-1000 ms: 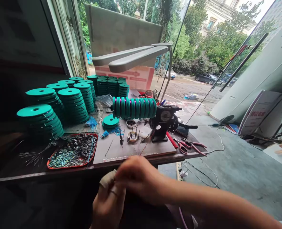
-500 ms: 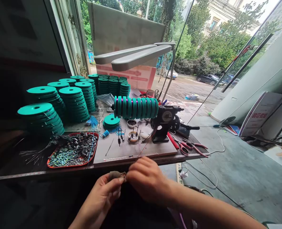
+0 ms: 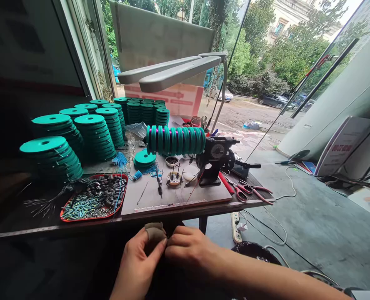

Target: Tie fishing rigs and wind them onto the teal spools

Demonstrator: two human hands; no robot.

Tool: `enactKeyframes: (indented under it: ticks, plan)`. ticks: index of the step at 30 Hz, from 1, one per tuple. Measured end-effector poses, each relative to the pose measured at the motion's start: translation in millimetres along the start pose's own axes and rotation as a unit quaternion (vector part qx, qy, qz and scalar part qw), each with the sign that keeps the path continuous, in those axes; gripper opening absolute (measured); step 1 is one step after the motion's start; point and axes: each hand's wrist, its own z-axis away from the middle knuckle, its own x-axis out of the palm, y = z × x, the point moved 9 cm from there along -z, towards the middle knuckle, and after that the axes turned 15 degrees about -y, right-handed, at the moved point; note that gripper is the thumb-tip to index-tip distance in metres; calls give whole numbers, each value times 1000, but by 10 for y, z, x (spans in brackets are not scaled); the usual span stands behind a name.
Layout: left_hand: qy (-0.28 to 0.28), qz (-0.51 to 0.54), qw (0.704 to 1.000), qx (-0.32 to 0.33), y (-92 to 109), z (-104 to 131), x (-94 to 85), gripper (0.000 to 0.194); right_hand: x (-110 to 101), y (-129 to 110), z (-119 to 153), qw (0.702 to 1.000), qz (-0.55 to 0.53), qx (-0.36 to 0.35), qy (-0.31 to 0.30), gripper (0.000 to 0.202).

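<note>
Left of the grip, a red tray [image 3: 85, 220] is containing loose small parts, probably for easy reach. The left hand [image 3: 138, 260], wearing finger wraps [image 3: 154, 233] seemingly for protection, is clamping thumb to index; the right hand [image 3: 191, 250] is pinching just beside, apparently sharing a small piece hiding between fingertips, unidentifiable. Beyond, rightward, a hand-cranked winder [image 3: 211, 171] is standing.

Finger wrap [image 3: 155, 233]: grey-brown, matte, creased, worn over left grip's [image 3: 138, 256] bent index finger, just beside right grip [image 3: 189, 250]. Any piece between the fingertips: too small and dark to make out.
</note>
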Motion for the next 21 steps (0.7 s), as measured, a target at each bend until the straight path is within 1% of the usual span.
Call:
enactKeyframes:
  ticks: [1, 2, 3, 4, 5, 7, 8, 9, 10, 12, 14, 15, 16, 17, 18, 19, 21]
  plan:
    - [28, -70, 996, 50, 66, 39, -36, 7, -35, 30, -27, 998, -59, 17, 0, 19]
    - [63, -118, 987, 91, 96, 93, -77, 9, -86, 77, -71, 992, -120, 41, 5, 17]
    - [104, -144, 976, 125, 99, 156, -125, 12, -144, 141, -131, 981, -180, 71, 13, 14]
    - [142, -152, 967, 145, 69, 216, -178, 13, -207, 224, -202, 965, -239, 105, 25, 11]
    - [171, -147, 962, 152, 18, 259, -225, 13, -250, 323, -280, 942, -301, 143, 35, 8]
    - [187, -134, 962, 146, -66, 287, -273, 11, -278, 485, -461, 893, -404, 197, 37, 6]
    - [182, -127, 965, 137, -84, 280, -282, 10, -271, 538, -556, 877, -431, 211, 28, 6]
    - [173, -122, 969, 126, -78, 266, -284, 10, -258, 576, -640, 868, -444, 221, 17, 7]
    - [166, -119, 972, 116, -49, 253, -286, 9, -244, 601, -707, 867, -445, 225, 7, 7]
    - [158, -115, 975, 103, 62, 224, -285, 6, -221, 615, -763, 881, -418, 222, -4, 7]
    - [139, -92, 983, 79, 151, 170, -268, 3, -260, 587, -700, 917, -340, 207, 16, 6]
    - [110, -51, 992, 45, 131, 116, -235, 5, -309, 550, -629, 940, -279, 193, 38, 6]
    - [78, 13, 997, 4, 75, 67, -192, 8, -367, 488, -541, 961, -206, 172, 65, 7]
    - [41, 87, 995, -38, 3, 27, -128, 13, -418, 400, -442, 977, -128, 143, 92, 8]
    - [20, 168, 983, -77, -71, 10, -73, 13, -441, 291, -344, 987, -55, 105, 111, 11]
    - [12, 237, 965, -114, -143, 11, -31, 12, -428, 180, -256, 991, 3, 62, 119, 13]
    - [33, 335, 926, -168, -264, 47, 0, 10, -329, -4, -125, 990, 90, -19, 109, 15]
